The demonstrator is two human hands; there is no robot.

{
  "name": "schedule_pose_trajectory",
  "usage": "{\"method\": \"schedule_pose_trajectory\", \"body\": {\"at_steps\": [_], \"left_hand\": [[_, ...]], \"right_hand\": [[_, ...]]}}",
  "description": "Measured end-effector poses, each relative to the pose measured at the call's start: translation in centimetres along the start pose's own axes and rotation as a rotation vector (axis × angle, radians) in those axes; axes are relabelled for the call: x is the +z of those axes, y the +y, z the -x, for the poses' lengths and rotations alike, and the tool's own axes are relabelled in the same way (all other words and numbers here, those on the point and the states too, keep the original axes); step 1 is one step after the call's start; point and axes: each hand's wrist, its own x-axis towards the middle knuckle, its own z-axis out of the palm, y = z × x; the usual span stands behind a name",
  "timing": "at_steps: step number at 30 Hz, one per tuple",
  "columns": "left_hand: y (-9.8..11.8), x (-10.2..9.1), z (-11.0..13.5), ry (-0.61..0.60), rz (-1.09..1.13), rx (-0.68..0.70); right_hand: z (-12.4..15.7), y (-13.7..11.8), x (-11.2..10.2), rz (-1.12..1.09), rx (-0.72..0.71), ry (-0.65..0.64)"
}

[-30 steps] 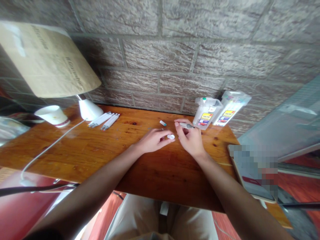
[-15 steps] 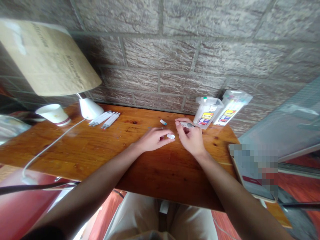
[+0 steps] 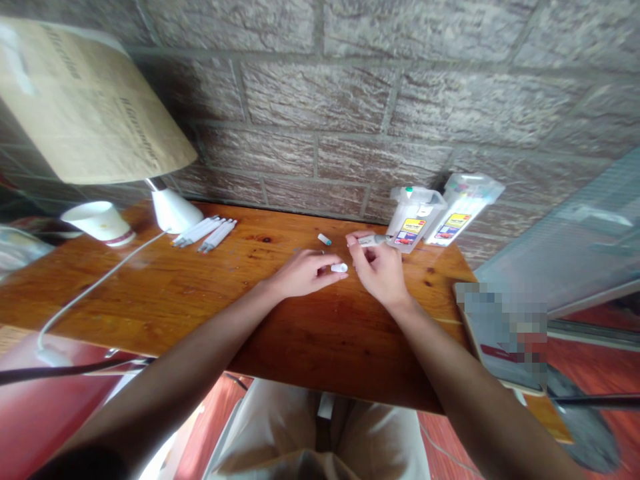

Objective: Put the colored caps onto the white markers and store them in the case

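Observation:
Between the thumb and fingers of my left hand (image 3: 306, 273) is a small white marker cap (image 3: 339, 267), its hollow end facing right. My right hand (image 3: 380, 270), a short way to the right, is closed around a white and grey marker (image 3: 373, 240) that lies sideways across the fingers. The cap and the marker are apart. On the table just beyond my hands lies another white cap (image 3: 325, 239) with a teal end. Several white markers (image 3: 207, 233) lie grouped at the left, by the lamp base.
A lamp (image 3: 177, 210) with a paper shade and a paper cup (image 3: 100, 223) stand at the left of the wooden table (image 3: 320, 347). Two clear plastic marker boxes (image 3: 413, 223) stand at the back right. A tablet-like device (image 3: 495, 347) lies at the right edge. The brick wall bounds the back.
The whole view has shifted slightly. The marker in my right hand lies a little more level, and the cap in my left hand has turned slightly.

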Motion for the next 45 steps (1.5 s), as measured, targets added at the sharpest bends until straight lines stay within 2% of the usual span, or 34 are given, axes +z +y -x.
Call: {"method": "schedule_pose_trajectory", "body": {"at_steps": [14, 29, 45], "left_hand": [[-0.03, -0.12, -0.07, -0.051, -0.025, -0.008], [-0.32, 0.07, -0.05, -0.046, -0.018, 0.024], [-0.12, 0.0, -0.09, -0.068, -0.034, 0.02]], "right_hand": [[0.22, 0.19, 0.13, 0.026, -0.018, -0.04], [0.39, 0.11, 0.37, 0.037, -0.027, -0.122], [0.61, -0.06, 0.53, 0.07, 0.027, -0.191]]}}
